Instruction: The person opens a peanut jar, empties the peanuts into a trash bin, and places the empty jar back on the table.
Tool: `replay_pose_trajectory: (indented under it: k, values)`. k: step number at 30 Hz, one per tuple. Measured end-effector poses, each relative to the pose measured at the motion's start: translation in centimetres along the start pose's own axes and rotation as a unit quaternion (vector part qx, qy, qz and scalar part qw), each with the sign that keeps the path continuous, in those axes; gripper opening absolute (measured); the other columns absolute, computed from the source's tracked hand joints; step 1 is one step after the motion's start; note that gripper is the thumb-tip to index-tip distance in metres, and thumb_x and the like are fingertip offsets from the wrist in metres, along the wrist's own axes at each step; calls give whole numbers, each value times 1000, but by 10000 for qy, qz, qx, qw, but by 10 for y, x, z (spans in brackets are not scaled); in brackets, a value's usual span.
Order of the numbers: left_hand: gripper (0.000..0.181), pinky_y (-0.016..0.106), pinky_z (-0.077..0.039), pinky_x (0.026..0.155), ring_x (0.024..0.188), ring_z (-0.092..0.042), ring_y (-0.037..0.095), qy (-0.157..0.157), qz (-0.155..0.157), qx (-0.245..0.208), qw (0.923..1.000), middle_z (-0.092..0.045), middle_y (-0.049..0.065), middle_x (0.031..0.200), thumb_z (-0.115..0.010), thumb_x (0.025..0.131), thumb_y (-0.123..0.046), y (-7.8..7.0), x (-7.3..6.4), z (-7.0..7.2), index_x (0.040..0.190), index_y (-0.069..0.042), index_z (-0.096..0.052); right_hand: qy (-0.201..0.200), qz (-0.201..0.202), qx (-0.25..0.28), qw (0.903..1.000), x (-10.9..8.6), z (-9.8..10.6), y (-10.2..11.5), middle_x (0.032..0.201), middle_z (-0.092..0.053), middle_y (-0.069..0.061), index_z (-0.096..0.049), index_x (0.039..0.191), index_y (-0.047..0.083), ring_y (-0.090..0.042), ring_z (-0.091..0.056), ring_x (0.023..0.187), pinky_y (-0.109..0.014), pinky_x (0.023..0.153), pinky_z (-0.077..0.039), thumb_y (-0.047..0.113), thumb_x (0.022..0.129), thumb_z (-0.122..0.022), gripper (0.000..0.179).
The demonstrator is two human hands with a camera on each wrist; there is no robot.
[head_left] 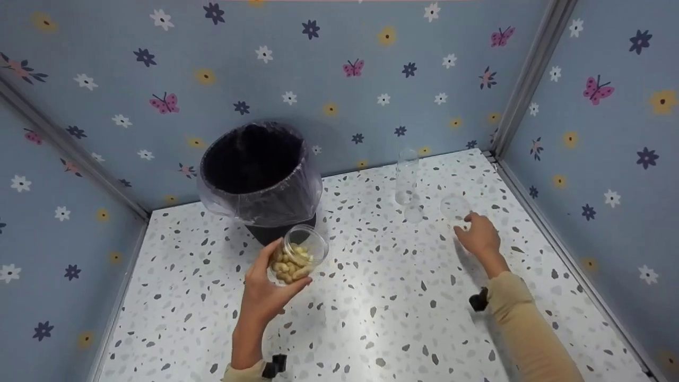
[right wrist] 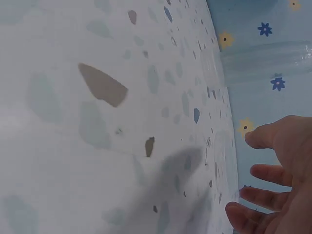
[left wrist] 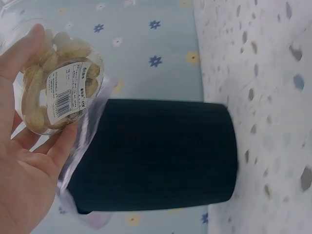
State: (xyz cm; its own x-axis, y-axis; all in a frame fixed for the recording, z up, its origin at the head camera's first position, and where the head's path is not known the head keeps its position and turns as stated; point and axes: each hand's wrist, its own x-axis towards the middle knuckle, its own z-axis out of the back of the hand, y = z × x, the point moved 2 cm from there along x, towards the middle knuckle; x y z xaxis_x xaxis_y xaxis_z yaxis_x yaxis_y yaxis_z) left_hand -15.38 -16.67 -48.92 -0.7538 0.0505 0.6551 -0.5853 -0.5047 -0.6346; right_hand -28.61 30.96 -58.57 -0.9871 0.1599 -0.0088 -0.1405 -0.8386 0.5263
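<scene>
My left hand [head_left: 265,292] grips a clear plastic jar [head_left: 313,241] with peanuts in their shells [head_left: 289,266] inside. Thumb and fingers are curled round its sides, and the top is uncovered, tilted away toward the right. In the left wrist view a white barcode label [left wrist: 68,92] shows on the jar's base. On the right, my right hand [head_left: 481,239] holds nothing, its fingers loosely bent above the table. Just beyond its fingertips lies a flat clear disc, like a lid [head_left: 454,206]; whether they touch it I cannot tell.
A black bin [left wrist: 161,156] lined with a translucent purplish bag [head_left: 265,207] stands behind the jar. Toward the back wall are a clear tube [head_left: 407,172] and a smaller clear disc [head_left: 414,214]. Flowered panels enclose the speckled tabletop [head_left: 366,286] at the back and sides.
</scene>
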Motion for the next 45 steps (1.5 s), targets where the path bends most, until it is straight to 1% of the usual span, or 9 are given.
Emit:
replay_pose_trajectory:
  k: [4, 8, 13, 17, 20, 25, 29, 37, 45]
  values:
    - [91, 28, -48, 91, 103, -61, 27, -5, 30, 90, 10000, -62, 19, 117, -95, 50, 2, -25, 9, 29, 129, 9, -52, -50, -2, 200, 9998, -37, -6, -4, 121, -56, -29, -57, 122, -6, -44, -56, 105, -56, 83, -47, 29, 94, -61, 45]
    - [89, 24, -48, 89, 99, -61, 28, -22, -88, 268, 9996, -62, 21, 115, -95, 50, 4, -35, 24, 54, 127, 12, -52, 57, -57, 382, 9992, -81, -12, -10, 120, -58, -27, -59, 120, -5, -42, -57, 104, -55, 83, -47, 32, 95, -60, 45]
    - [89, 19, -45, 87, 97, -60, 27, 54, -120, 518, 9986, -62, 17, 114, -96, 53, -3, -14, 45, 79, 130, 6, -52, 195, -157, 530, 9983, -133, -14, -24, 118, -60, -26, -60, 120, -4, -42, -57, 107, -56, 87, -45, 32, 96, -59, 43]
    - [89, 23, -44, 85, 103, -56, 20, 450, 583, 833, 9938, -59, 11, 118, -94, 61, -18, 8, 66, 97, 136, -5, -49, 190, -223, 564, 9980, -155, -5, -30, 117, -62, -25, -61, 120, -1, -39, -60, 102, -53, 83, -48, 31, 97, -58, 40]
    - [89, 30, -45, 84, 106, -54, 22, 822, 1064, 1118, 9846, -57, 12, 121, -92, 66, -28, 14, 86, 110, 139, -6, -46, 313, -233, 563, 9976, -161, -1, -33, 117, -62, -24, -62, 119, 0, -36, -63, 98, -52, 80, -49, 31, 96, -60, 39]
    - [90, 42, -47, 81, 102, -55, 29, 1325, 1336, 1368, 9726, -54, 17, 129, -89, 69, -36, 25, 126, 119, 141, -6, -43, 666, -256, 443, 9965, -165, -2, -34, 118, -62, -25, -61, 119, 0, -37, -63, 99, -54, 81, -48, 32, 96, -59, 40]
    - [92, 52, -45, 86, 104, -53, 34, 1834, 1578, 1715, 9550, -47, 21, 137, -86, 71, -42, 29, 156, 121, 143, -6, -40, 903, -304, 281, 9950, -166, -4, -31, 118, -62, -25, -61, 120, -2, -37, -63, 99, -54, 81, -48, 33, 96, -59, 42]
    - [96, 59, -41, 91, 111, -50, 39, 2665, 1674, 2350, 9196, -50, 23, 129, -85, 72, -44, 23, 213, 127, 146, -7, -37, 890, -57, 176, 9959, -166, -3, -21, 113, -63, -24, -61, 119, -4, -37, -62, 95, -54, 81, -48, 32, 95, -61, 43]
    - [93, 63, -36, 97, 119, -46, 45, 3294, 1507, 2999, 8825, -46, 24, 138, -87, 72, -29, 19, 241, 126, 147, -4, -36, 980, 111, 172, 9950, -167, -5, -20, 111, -64, -22, -61, 118, -4, -34, -62, 95, -53, 83, -48, 28, 94, -62, 40]
